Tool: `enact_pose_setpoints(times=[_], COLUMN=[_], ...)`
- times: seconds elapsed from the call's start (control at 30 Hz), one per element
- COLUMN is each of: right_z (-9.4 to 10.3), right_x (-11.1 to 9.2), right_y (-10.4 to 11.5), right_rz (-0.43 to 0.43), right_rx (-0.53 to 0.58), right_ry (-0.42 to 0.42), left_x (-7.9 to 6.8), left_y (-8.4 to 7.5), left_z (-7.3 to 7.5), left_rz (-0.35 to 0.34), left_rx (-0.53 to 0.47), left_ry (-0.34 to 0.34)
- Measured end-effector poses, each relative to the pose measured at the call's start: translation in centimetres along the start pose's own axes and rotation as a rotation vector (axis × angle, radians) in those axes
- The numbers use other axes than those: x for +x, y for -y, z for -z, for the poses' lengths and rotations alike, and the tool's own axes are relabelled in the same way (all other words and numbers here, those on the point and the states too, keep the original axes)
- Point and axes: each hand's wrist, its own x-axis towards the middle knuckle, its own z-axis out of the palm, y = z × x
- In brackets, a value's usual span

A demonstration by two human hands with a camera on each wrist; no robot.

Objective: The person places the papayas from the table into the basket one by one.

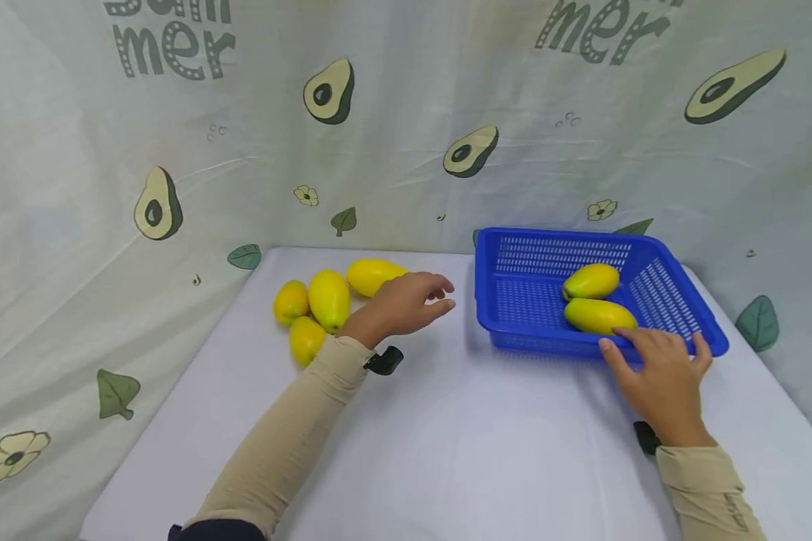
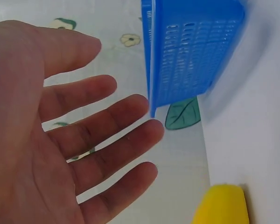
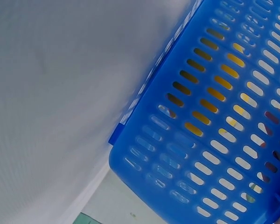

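My left hand is over the left half of the table, beside several yellow oblong fruits that look like papayas. In the left wrist view its fingers are extended and apart, with nothing held. To the right stands a blue slotted basket with two more yellow fruits lying in its right part. My right hand holds the basket's near rim toward the right corner, thumb outside and fingers over the edge. The right wrist view shows mostly the basket's wall, with yellow visible through its slots.
A white-covered table carries everything. Behind it and at its sides hangs a pale cloth printed with avocados, leaves and flowers. One loose fruit lies at the back, partly behind the left hand.
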Motion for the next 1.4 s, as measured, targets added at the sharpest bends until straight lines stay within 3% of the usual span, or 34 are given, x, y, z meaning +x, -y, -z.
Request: enact_pose_setpoints(times=[0.27,0.4,0.77,1.23,1.4], right_z=[-0.3,-0.2,0.1,-0.1,-0.1], right_x=[0.3,0.2,-0.5,-0.3,-0.3], right_y=[0.2,0.3,-0.2,-0.2,-0.1], right_rz=[0.009,0.009,-0.012,0.000,-0.006], right_rx=[0.001,-0.005,0.004,-0.005,-0.008], right_ry=[-0.010,-0.012,-0.016,-0.019,-0.009], left_x=[-4.9,-6.5,-8.3,-11.4,-12.2], left_y=[2.3,3.0,4.6,9.1,10.2], left_z=[-0.8,-1.2,-2.4,-2.1,-1.6], left_rz=[0.012,0.014,0.008,0.131,0.204], left_rx=[0.162,0.176,0.143,0.085,0.119], left_ry=[-0.154,-0.218,-0.318,-0.512,-0.584])
